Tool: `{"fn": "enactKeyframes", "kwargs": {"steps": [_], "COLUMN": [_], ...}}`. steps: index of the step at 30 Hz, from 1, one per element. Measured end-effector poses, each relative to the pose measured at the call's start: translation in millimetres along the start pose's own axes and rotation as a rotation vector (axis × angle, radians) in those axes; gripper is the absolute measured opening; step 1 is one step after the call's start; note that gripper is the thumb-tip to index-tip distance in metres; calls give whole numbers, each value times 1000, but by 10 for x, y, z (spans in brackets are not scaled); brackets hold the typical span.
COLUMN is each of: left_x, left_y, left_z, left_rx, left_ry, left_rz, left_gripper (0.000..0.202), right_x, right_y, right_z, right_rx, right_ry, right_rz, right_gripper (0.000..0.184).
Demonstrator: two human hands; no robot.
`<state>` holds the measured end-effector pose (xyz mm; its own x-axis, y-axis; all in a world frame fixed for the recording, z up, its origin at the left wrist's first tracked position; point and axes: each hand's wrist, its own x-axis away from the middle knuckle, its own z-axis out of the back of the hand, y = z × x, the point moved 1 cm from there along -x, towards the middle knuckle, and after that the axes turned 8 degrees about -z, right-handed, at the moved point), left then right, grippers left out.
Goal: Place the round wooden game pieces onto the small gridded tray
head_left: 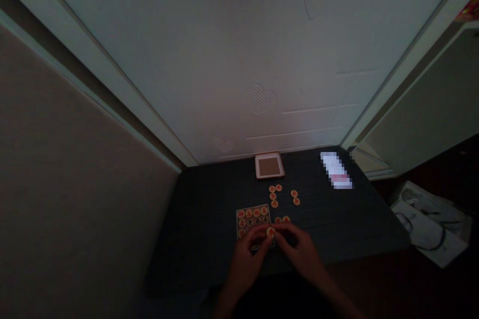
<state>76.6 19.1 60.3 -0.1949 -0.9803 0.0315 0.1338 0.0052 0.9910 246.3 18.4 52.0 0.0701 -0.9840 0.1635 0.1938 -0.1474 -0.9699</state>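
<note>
Between the fingertips of both hands is one round wooden Chinese chess piece (270, 232) with a red character facing up. My left hand (249, 251) pinches it from the left, over the near part of a square tray (237, 224). My right hand (299, 246) grips the same piece from the right. Rows of chess pieces (249, 213) lie in the tray, some with red and some with dark characters; my hands hide its near rows. Just beyond my right fingers, two loose pieces (286, 220) rest on the dark table (202, 224).
Farther back are several loose pieces (273, 196) and a pair of pieces (295, 197). A shallow box lid or tray (269, 165) lies against the white heart-patterned door panel (224, 60). A blurred-out bright object (336, 169) lies at back right. On the floor stands a white bag or box (434, 224).
</note>
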Motion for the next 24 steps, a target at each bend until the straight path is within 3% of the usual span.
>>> {"fn": "enactKeyframes", "kwargs": {"steps": [13,20,24], "left_x": [25,9,-6], "left_y": [81,26,64], "left_z": [26,5,3], "left_rx": [-3,-91,-106], "left_ry": [-22,31,32], "left_rz": [8,-25,-49], "left_gripper": [26,21,22], "right_x": [46,100,121], "right_y": [-1,73,64], "right_z": [21,-52,-68], "right_rx": [-22,99,84], "right_ry": [-41,-12,21], "right_rz": [15,169,156], "right_gripper": [22,18,20]}}
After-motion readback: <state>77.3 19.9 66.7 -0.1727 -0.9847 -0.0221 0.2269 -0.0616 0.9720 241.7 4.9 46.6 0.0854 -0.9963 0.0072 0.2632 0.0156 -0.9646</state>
